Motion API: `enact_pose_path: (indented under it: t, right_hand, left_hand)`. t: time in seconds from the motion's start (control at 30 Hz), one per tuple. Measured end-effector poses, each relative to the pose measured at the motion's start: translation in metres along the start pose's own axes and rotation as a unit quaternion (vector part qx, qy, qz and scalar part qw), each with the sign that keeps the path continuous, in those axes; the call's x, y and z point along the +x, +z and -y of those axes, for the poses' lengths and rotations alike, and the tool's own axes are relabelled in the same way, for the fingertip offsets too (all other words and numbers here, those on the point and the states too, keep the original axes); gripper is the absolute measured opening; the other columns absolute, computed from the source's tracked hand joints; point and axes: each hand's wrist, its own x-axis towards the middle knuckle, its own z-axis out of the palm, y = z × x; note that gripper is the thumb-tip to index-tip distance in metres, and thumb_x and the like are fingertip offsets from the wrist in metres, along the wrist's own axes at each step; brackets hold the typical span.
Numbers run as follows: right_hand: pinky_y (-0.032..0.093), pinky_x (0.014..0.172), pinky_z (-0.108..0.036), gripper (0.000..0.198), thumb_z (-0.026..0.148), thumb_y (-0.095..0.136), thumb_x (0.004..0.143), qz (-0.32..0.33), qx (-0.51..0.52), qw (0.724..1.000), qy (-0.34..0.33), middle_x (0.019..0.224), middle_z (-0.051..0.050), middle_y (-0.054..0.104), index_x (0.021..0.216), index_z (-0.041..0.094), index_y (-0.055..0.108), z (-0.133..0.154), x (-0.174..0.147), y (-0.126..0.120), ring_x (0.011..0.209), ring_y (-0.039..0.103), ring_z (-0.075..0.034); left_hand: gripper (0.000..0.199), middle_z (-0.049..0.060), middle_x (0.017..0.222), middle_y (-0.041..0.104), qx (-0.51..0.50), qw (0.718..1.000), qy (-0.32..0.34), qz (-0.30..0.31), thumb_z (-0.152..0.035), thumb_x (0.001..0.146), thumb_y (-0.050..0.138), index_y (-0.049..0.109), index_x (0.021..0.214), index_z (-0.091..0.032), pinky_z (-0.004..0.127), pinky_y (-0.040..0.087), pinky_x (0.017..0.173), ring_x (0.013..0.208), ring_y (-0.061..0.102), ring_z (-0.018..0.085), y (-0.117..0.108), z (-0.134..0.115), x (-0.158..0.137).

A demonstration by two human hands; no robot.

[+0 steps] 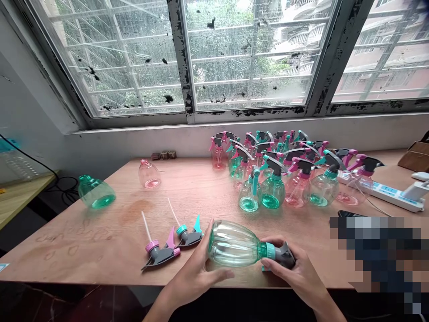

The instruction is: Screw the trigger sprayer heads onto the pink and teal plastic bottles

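Observation:
A clear green spray bottle (234, 243) lies sideways in the air between my hands, just above the table's front edge. My left hand (196, 273) cradles its rounded base, thumb stretched along the near side and fingers partly hidden behind. At the other end, my right hand (296, 273) is closed around the grey and teal spray head (281, 256), which sits on the bottle's neck. Left of my hands lie two loose spray heads with straws, one pink and grey (162, 252), one teal and grey (189, 235).
An open pink bottle (149, 175) and an open green bottle (95, 193) stand on the left of the wooden table (110, 241). Several pink and green bottles with spray heads (273, 188) crowd the back right. Beyond them lies a white power strip (385, 192). Windows line the wall behind.

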Motion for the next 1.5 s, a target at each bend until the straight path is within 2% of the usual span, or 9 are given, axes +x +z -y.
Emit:
enact_pose_path:
  t: [0.17, 0.3, 0.5, 0.6, 0.83, 1.03, 1.17, 1.37, 1.5]
  right_hand:
    - [0.061, 0.057, -0.027, 0.027, 0.037, 0.083, 0.073, -0.001, 0.007, 1.000, 0.007, 0.078, 0.000, 0.069, 0.093, 0.021, 0.074, 0.0014, 0.0001, -0.0010, 0.064, 0.066, -0.018]
    - [0.062, 0.058, -0.029, 0.027, 0.037, 0.082, 0.075, -0.001, 0.030, 0.999, 0.015, 0.073, 0.001, 0.068, 0.095, 0.020, 0.073, 0.0014, 0.0002, -0.0026, 0.062, 0.066, -0.018]
    - [0.058, 0.057, -0.028, 0.025, 0.036, 0.082, 0.075, 0.005, -0.001, 1.000, -0.002, 0.078, 0.000, 0.068, 0.094, 0.020, 0.073, -0.0006, 0.0002, -0.0026, 0.065, 0.066, -0.019]
    - [0.056, 0.058, -0.027, 0.023, 0.034, 0.082, 0.075, 0.003, -0.034, 0.999, -0.017, 0.081, -0.001, 0.070, 0.093, 0.022, 0.074, -0.0003, 0.0002, -0.0024, 0.068, 0.065, -0.019]
    - [0.059, 0.056, -0.028, 0.025, 0.037, 0.082, 0.074, -0.002, 0.015, 1.000, 0.007, 0.076, 0.001, 0.068, 0.093, 0.022, 0.074, -0.0011, -0.0004, -0.0020, 0.063, 0.067, -0.019]
    - [0.057, 0.056, -0.026, 0.024, 0.035, 0.083, 0.073, -0.009, -0.015, 1.000, -0.012, 0.077, 0.000, 0.070, 0.092, 0.022, 0.075, 0.0002, -0.0002, -0.0018, 0.065, 0.066, -0.019]
    - [0.058, 0.055, -0.028, 0.025, 0.038, 0.082, 0.075, -0.005, 0.004, 1.000, -0.002, 0.076, 0.001, 0.068, 0.092, 0.022, 0.073, 0.0015, -0.0001, -0.0014, 0.063, 0.066, -0.019]
    - [0.058, 0.055, -0.029, 0.031, 0.044, 0.081, 0.074, -0.023, -0.017, 1.000, -0.004, 0.073, 0.000, 0.069, 0.094, 0.021, 0.074, -0.0004, -0.0011, -0.0011, 0.060, 0.069, -0.020]
    - [0.059, 0.059, -0.027, 0.027, 0.040, 0.082, 0.075, -0.003, -0.030, 1.000, -0.001, 0.080, 0.001, 0.070, 0.094, 0.023, 0.074, -0.0002, -0.0014, -0.0031, 0.065, 0.069, -0.019]
  left_hand:
    - [0.095, 0.006, 0.165, 0.023, 0.003, 1.000, -0.009, 0.008, -0.037, 0.086, 0.074, 0.011, 0.157, -0.030, 0.050, 0.017, 0.124, 0.152, 0.013, 0.033, -0.0005, -0.0063, 0.0003]
    - [0.100, 0.003, 0.166, 0.020, 0.021, 1.000, -0.009, -0.006, -0.034, 0.086, 0.074, 0.003, 0.156, -0.037, 0.047, 0.014, 0.125, 0.151, 0.020, 0.029, 0.0016, -0.0060, -0.0001]
    - [0.110, 0.005, 0.168, 0.011, 0.038, 0.999, -0.018, -0.014, -0.037, 0.079, 0.081, 0.003, 0.157, -0.033, 0.049, 0.010, 0.125, 0.153, 0.009, 0.032, 0.0004, -0.0021, 0.0009]
    - [0.100, 0.005, 0.167, 0.013, 0.030, 0.999, -0.025, -0.011, -0.042, 0.083, 0.076, 0.009, 0.157, -0.032, 0.051, 0.013, 0.125, 0.152, 0.010, 0.034, -0.0003, -0.0033, 0.0009]
    - [0.103, -0.001, 0.168, 0.009, 0.060, 0.997, -0.005, -0.041, -0.039, 0.084, 0.076, 0.002, 0.155, -0.040, 0.046, 0.005, 0.126, 0.153, 0.007, 0.028, 0.0013, -0.0063, -0.0007]
    - [0.103, 0.006, 0.166, 0.020, -0.005, 1.000, -0.017, -0.012, -0.043, 0.083, 0.076, 0.003, 0.157, -0.033, 0.048, 0.016, 0.124, 0.151, 0.019, 0.032, -0.0004, -0.0024, -0.0005]
    - [0.105, 0.004, 0.165, 0.024, 0.021, 1.000, -0.011, -0.017, -0.036, 0.084, 0.077, 0.002, 0.156, -0.036, 0.047, 0.016, 0.125, 0.150, 0.022, 0.030, 0.0004, -0.0028, -0.0009]
    - [0.113, 0.001, 0.168, 0.005, 0.044, 0.999, -0.013, -0.022, -0.033, 0.080, 0.081, -0.002, 0.156, -0.035, 0.045, 0.006, 0.126, 0.154, 0.005, 0.029, 0.0009, -0.0025, -0.0005]
    - [0.109, 0.002, 0.168, 0.010, 0.026, 1.000, -0.017, -0.005, -0.040, 0.078, 0.081, 0.005, 0.157, -0.034, 0.047, 0.007, 0.126, 0.153, 0.007, 0.030, -0.0002, -0.0032, -0.0007]
